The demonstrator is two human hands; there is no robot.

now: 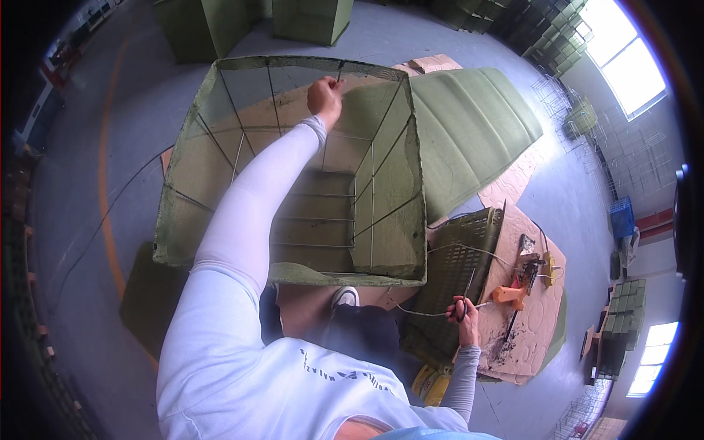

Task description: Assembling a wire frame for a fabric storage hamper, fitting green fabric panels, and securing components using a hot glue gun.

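A large open box of green mesh-like sheet (293, 281) stands before me, with thin metal wires (317, 218) running along its inside walls. My left hand (325, 100) reaches over it to the far wall, just below the rim. Its fingers are pinched together at an upright wire; whether they grip the wire, the sheet or something small is hidden. Low on the right, my right hand (463, 323) is closed round the dark handles of a pair of scissors (470, 283), blades pointing up. Beside it an orange glue gun (511, 295) lies on stained cardboard (539, 301).
The cardboard rests on a green plastic crate (458, 253) at my right. A curved green panel (469, 128) lies beyond it. Cables run across the crate and the grey floor (81, 191). More green boxes (312, 18) stand at the back; wire frames (638, 158) lean along the right wall.
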